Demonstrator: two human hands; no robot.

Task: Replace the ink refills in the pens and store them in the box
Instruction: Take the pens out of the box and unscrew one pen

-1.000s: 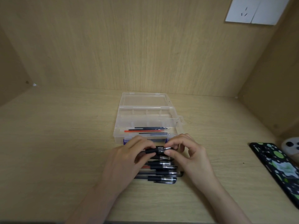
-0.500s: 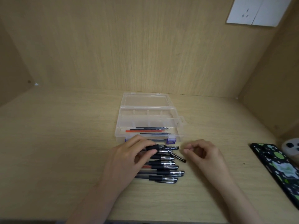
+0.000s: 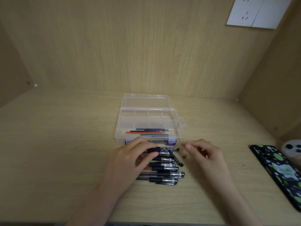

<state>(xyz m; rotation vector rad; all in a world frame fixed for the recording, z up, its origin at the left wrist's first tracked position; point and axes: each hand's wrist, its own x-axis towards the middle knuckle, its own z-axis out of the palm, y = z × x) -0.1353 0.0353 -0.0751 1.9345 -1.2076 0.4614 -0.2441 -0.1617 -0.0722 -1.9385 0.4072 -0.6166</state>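
Left hand (image 3: 130, 158) pinches a black-grip pen (image 3: 162, 149) between thumb and fingers, holding it just over the top of the pen pile (image 3: 162, 170). Pile sits near the front middle of the desk (image 3: 57, 144), pens lying roughly side by side with caps to the right; one pen (image 3: 176, 158) lies slanted across the right end of the pile. Right hand (image 3: 206, 156) is beside the pile to the right, fingers loosely curled, thumb and forefinger tips close together, nothing visibly held; a tiny dark bit (image 3: 184, 156) lies on the desk just under its fingertips, too small to identify. Clear plastic box (image 3: 175, 123) is open just behind the pile at desk centre, lid folded back toward the rear wall. Several thin refills (image 3: 153, 132), dark ones and a red one, lie in its front compartment; purple clasps on the front edge. Phone in a green-spotted black case (image 3: 280, 172) lies at the right edge of the desk, well apart from the pens.
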